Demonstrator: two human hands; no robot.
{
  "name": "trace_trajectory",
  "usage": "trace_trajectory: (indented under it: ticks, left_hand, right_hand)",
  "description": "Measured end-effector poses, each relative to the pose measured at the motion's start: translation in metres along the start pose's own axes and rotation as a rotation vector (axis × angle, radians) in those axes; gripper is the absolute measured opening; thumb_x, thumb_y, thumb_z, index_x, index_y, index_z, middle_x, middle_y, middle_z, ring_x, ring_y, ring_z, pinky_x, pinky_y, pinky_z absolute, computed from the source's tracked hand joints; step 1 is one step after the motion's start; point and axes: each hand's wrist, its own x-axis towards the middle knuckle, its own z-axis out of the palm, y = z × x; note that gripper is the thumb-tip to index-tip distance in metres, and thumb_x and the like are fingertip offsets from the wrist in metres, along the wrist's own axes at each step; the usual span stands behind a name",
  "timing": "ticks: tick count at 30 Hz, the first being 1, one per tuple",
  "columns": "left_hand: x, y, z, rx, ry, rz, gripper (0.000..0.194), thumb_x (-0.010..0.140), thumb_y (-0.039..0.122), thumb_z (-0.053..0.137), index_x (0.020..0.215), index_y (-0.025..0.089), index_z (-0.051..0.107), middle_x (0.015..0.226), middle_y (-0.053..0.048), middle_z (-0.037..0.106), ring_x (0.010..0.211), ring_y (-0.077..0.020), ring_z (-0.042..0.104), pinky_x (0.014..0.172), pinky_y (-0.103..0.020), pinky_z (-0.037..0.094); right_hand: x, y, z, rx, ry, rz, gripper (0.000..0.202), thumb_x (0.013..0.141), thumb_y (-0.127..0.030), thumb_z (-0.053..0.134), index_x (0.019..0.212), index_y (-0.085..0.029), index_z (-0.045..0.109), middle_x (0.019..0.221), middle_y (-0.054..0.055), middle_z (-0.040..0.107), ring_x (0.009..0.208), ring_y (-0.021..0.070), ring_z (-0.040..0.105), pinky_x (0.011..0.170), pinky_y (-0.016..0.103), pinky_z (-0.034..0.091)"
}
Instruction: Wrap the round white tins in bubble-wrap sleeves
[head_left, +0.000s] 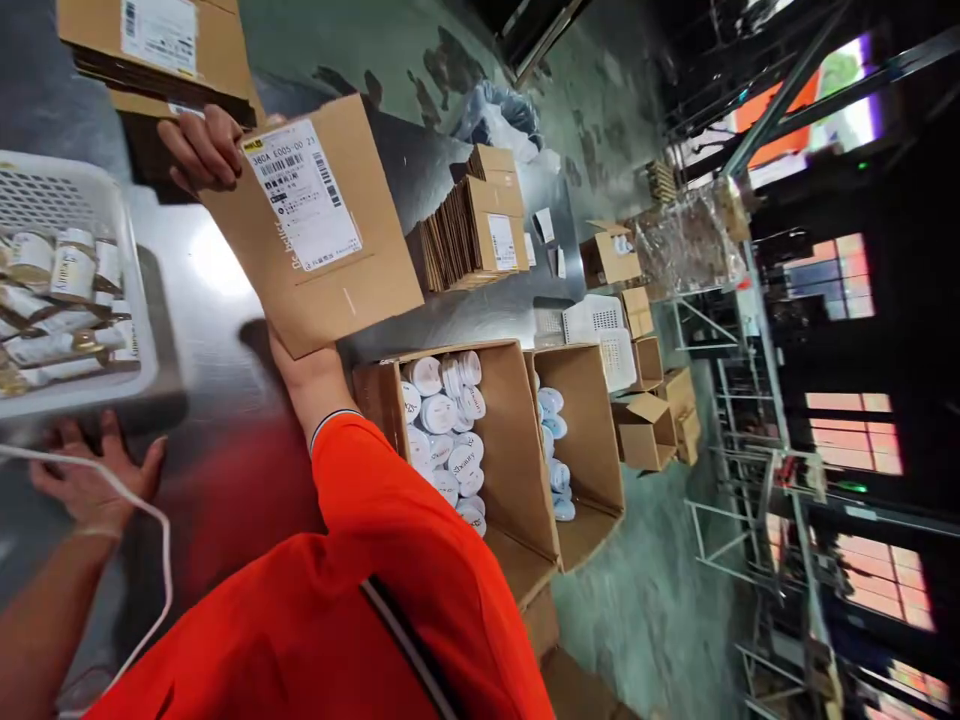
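Observation:
My right hand (201,150) grips a flattened cardboard carton (330,260) with a white barcode label, held tilted above the steel table (217,300). Its fingers wrap the carton's upper left edge, and the orange-sleeved wrist shows below the carton. My left hand (94,482) lies flat on the table, fingers spread, just under a white plastic basket (90,215) filled with several small cream tubes and jars. A thin white cable (154,520) loops past that hand.
A stack of flat cartons (472,235) stands on the table's far side, more lie at top left (157,50). Two open cardboard boxes of round white containers (517,440), (592,440) sit on the green floor, with small cartons, white baskets (600,335) and metal racks (750,470) beyond.

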Motion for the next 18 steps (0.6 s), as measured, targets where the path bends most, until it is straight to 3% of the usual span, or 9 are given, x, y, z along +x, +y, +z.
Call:
trace_trajectory:
  ticks: [3, 5, 7, 9, 11, 14, 16, 18]
  left_hand:
    - [0.002, -0.004, 0.004, 0.009, 0.000, -0.013, 0.090, 0.109, 0.064, 0.017, 0.165, -0.002, 0.040, 0.172, -0.035, 0.013, 0.164, -0.0470, 0.007, 0.125, -0.073, 0.011]
    - [0.003, -0.007, 0.008, 0.044, 0.001, -0.015, 0.086, 0.109, 0.062, 0.020, 0.164, -0.001, 0.042, 0.172, -0.035, 0.016, 0.164, -0.0456, 0.007, 0.125, -0.071, 0.013]
    - [0.003, -0.010, 0.012, 0.067, 0.029, 0.006, 0.083, 0.109, 0.060, 0.023, 0.162, -0.001, 0.044, 0.171, -0.035, 0.018, 0.164, -0.0446, 0.008, 0.124, -0.069, 0.017]
    - [0.003, -0.012, 0.015, 0.057, 0.077, 0.036, 0.083, 0.108, 0.059, 0.025, 0.160, -0.002, 0.045, 0.171, -0.036, 0.019, 0.163, -0.0451, 0.009, 0.123, -0.067, 0.019]
    - [0.002, -0.014, 0.018, 0.047, 0.092, 0.043, 0.084, 0.107, 0.060, 0.023, 0.160, -0.002, 0.045, 0.171, -0.035, 0.017, 0.164, -0.0443, 0.007, 0.123, -0.066, 0.018]
    - [0.001, -0.015, 0.019, 0.056, 0.068, 0.024, 0.089, 0.106, 0.064, 0.015, 0.163, 0.002, 0.043, 0.174, -0.032, 0.015, 0.165, -0.0402, 0.003, 0.124, -0.065, 0.017]
    - [0.002, -0.016, 0.020, 0.029, 0.095, 0.043, 0.095, 0.104, 0.068, 0.010, 0.161, 0.000, 0.045, 0.172, -0.034, 0.018, 0.165, -0.0422, 0.006, 0.122, -0.064, 0.017]
    - [0.002, -0.017, 0.021, -0.013, 0.126, 0.071, 0.101, 0.103, 0.071, 0.009, 0.158, -0.004, 0.048, 0.169, -0.038, 0.020, 0.163, -0.0460, 0.009, 0.121, -0.065, 0.016]
  right_hand:
    - [-0.023, -0.022, 0.002, 0.078, 0.264, 0.271, 0.059, 0.093, -0.018, -0.014, 0.051, -0.024, 0.027, 0.047, -0.001, 0.023, 0.105, 0.0151, 0.073, 0.090, 0.033, 0.056]
    - [-0.037, -0.036, 0.003, 0.098, 0.354, 0.368, 0.064, 0.099, -0.027, -0.010, 0.059, -0.023, 0.039, 0.053, -0.002, 0.036, 0.116, 0.0176, 0.070, 0.094, 0.037, 0.057]
    - [-0.044, -0.046, 0.001, 0.090, 0.349, 0.456, 0.058, 0.106, -0.047, 0.011, 0.067, -0.026, 0.047, 0.059, 0.001, 0.048, 0.122, 0.0222, 0.067, 0.098, 0.036, 0.060]
    - [-0.045, -0.051, -0.003, 0.078, 0.284, 0.539, 0.052, 0.106, -0.057, 0.024, 0.073, -0.028, 0.051, 0.062, 0.003, 0.053, 0.126, 0.0255, 0.064, 0.101, 0.033, 0.062]
    - [-0.045, -0.055, -0.010, 0.082, 0.225, 0.600, 0.056, 0.106, -0.061, 0.021, 0.075, -0.028, 0.054, 0.064, 0.005, 0.056, 0.130, 0.0257, 0.061, 0.102, 0.031, 0.061]
    - [-0.050, -0.063, -0.018, 0.057, 0.257, 0.606, 0.072, 0.103, -0.071, 0.008, 0.079, -0.027, 0.060, 0.069, 0.008, 0.060, 0.128, 0.0241, 0.060, 0.098, 0.030, 0.058]
    - [-0.054, -0.067, -0.020, 0.033, 0.271, 0.614, 0.080, 0.101, -0.073, 0.001, 0.079, -0.026, 0.062, 0.069, 0.010, 0.060, 0.125, 0.0231, 0.059, 0.095, 0.029, 0.056]
    - [-0.055, -0.068, -0.021, 0.076, 0.198, 0.618, 0.079, 0.099, -0.073, 0.001, 0.078, -0.028, 0.063, 0.069, 0.012, 0.060, 0.130, 0.0221, 0.057, 0.098, 0.028, 0.052]
